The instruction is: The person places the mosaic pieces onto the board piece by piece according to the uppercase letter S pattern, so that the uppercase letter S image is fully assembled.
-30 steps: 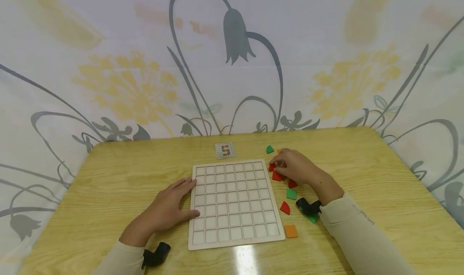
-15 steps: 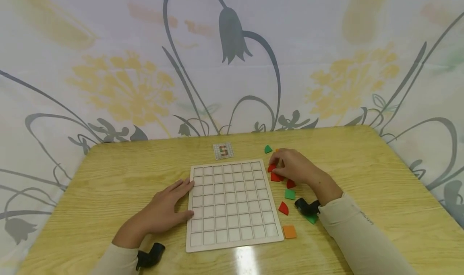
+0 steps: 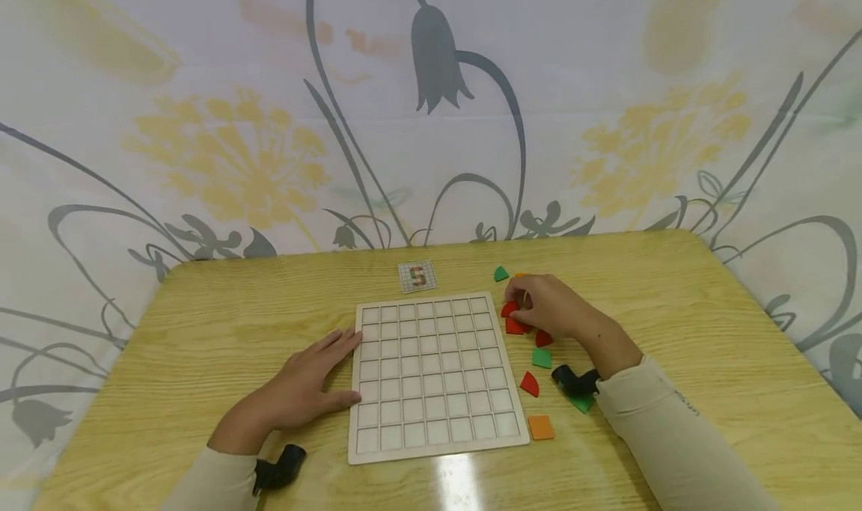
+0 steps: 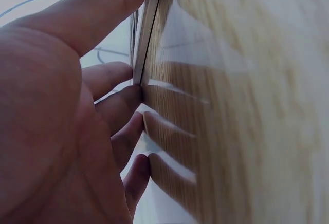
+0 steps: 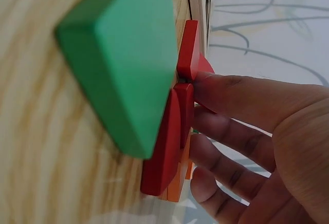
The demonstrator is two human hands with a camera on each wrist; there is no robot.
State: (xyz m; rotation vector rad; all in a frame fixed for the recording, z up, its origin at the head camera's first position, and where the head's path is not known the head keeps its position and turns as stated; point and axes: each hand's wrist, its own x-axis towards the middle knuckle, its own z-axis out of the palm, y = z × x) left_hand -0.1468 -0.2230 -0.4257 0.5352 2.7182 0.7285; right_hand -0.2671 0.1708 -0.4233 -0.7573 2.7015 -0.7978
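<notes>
A pale wooden board (image 3: 438, 453) with a grid of square recesses lies on the table. My left hand (image 3: 306, 384) rests at its left edge with fingers spread; thumb and fingertips touch the rim in the left wrist view. Over the loose pieces beyond the board's right side, my right hand (image 3: 555, 307) pinches a red quarter-circle tile (image 3: 509, 310) between thumb and fingers. Right beneath it lie more red tiles (image 3: 515, 327). Close to the right wrist camera, a green tile (image 5: 128, 75) stands out large. The right fingers partly hide an orange tile (image 5: 176, 183).
Behind the board lies a small card (image 3: 417, 277) bearing an S-shaped pattern. Along the right side are a green quarter-circle tile (image 3: 501, 274), a red one (image 3: 530, 384), a green tile (image 3: 542, 357) and an orange square (image 3: 541, 427). A patterned cloth (image 3: 269, 122) hangs behind the table.
The red tile in my right hand has shifted slightly and shows more clearly between thumb and fingers. My left hand stays at the board's edge. The head view has moved a little.
</notes>
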